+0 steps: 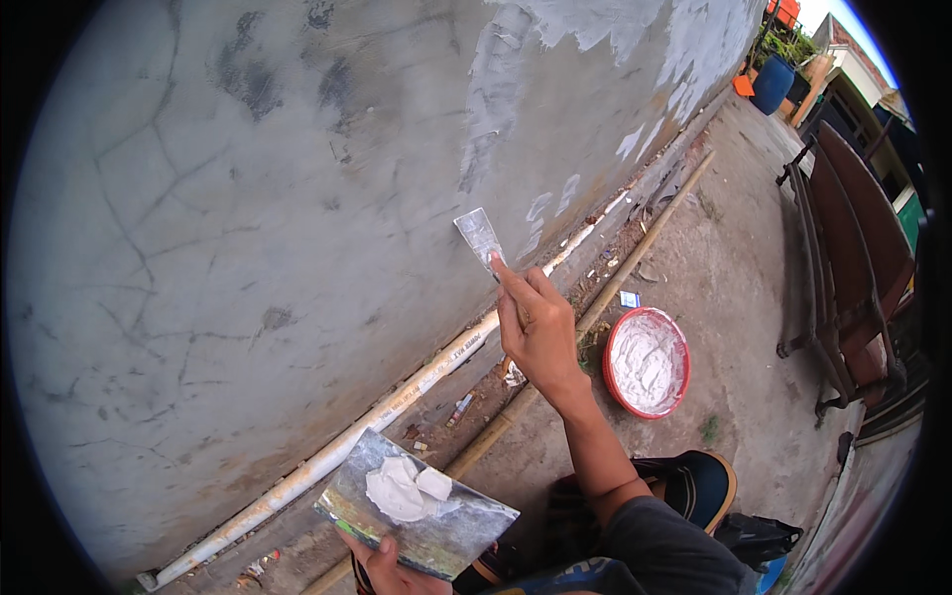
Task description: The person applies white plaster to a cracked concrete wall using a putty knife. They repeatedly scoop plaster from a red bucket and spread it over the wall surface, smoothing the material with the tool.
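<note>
My right hand [540, 332] is closed around a putty knife [479, 234], its index finger stretched along the blade. The flat blade is at the grey plastered wall [297, 248], just below a pale smeared streak; whether its edge touches, I cannot tell. At the bottom, my left hand [392, 573] grips a flat, paint-stained board [471, 526] from its near edge. A mound of white putty [402, 488] rests on the board. Most of the left fingers are hidden under it. Right of my right forearm, a red basin [685, 372] holds more white putty.
A white pipe [397, 397] runs along the wall's foot, with a bamboo pole [650, 241] lying beside it. Litter and a small blue-and-white packet [630, 298] lie nearby. A brown bench [843, 228] stands at right; a blue barrel [772, 84] is at the far end.
</note>
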Action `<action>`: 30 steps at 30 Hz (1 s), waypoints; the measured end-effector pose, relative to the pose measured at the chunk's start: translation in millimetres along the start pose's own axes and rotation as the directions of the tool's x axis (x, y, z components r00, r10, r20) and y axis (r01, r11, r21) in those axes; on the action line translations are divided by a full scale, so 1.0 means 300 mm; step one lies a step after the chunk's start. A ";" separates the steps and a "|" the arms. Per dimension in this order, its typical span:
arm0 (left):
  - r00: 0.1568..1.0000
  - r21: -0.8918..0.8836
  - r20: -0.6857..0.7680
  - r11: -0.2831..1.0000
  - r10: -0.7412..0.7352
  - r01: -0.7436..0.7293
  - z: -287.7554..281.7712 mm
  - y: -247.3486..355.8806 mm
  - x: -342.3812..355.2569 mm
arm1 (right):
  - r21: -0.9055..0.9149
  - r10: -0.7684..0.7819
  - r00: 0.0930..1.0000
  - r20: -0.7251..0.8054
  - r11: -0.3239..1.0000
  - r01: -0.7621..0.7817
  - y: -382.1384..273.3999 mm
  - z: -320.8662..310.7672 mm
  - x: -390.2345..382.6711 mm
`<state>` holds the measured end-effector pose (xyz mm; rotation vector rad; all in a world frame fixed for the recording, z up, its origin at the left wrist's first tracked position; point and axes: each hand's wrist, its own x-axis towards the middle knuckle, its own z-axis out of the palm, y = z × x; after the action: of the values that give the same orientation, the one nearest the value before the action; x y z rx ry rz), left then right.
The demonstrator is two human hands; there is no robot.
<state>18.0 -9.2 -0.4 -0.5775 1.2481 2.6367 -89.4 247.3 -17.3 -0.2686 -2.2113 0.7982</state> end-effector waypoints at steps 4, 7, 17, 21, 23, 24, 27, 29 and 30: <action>0.967 0.212 0.095 0.945 0.236 -0.251 -0.049 -0.030 -0.013 | 0.031 -0.012 0.995 -0.102 0.999 0.016 -0.016 -0.050 0.038; 0.927 0.284 0.169 0.884 0.335 -0.371 -0.066 -0.041 -0.016 | 0.023 -0.033 0.982 -0.183 0.999 0.038 -0.045 -0.096 0.133; 0.949 0.166 0.166 0.941 0.269 -0.296 -0.079 -0.054 0.007 | -0.046 -0.025 0.998 0.053 0.999 0.027 -0.045 -0.084 0.052; 1.000 -0.004 0.005 1.000 0.012 -0.011 0.007 -0.007 0.003 | -0.044 -0.101 0.985 -0.139 0.994 0.096 -0.102 -0.164 0.138; 1.000 0.020 -0.028 1.000 -0.013 0.014 0.012 -0.004 -0.001 | -0.102 -0.197 0.964 -0.177 0.978 0.181 -0.140 -0.203 0.216; 0.999 0.011 -0.020 1.000 -0.029 0.029 0.010 -0.004 0.001 | -0.136 -0.223 0.959 -0.175 0.970 0.201 -0.161 -0.221 0.250; 0.999 0.015 0.008 0.999 -0.050 0.050 -0.014 -0.013 0.011 | -0.137 -0.292 0.938 -0.184 0.953 0.270 -0.157 -0.192 0.289; 0.999 0.060 0.034 0.998 -0.036 0.034 -0.027 -0.021 0.009 | -0.087 -0.296 0.931 -0.216 0.955 0.284 -0.121 -0.113 0.274; 0.999 0.042 0.024 0.998 -0.046 0.045 -0.012 -0.016 0.008 | -0.057 -0.282 0.928 -0.243 0.959 0.277 -0.086 -0.054 0.249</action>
<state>18.4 -8.9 -6.8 -0.5575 1.2636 2.5671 -127.9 265.7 51.2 -0.0559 -1.9644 0.5511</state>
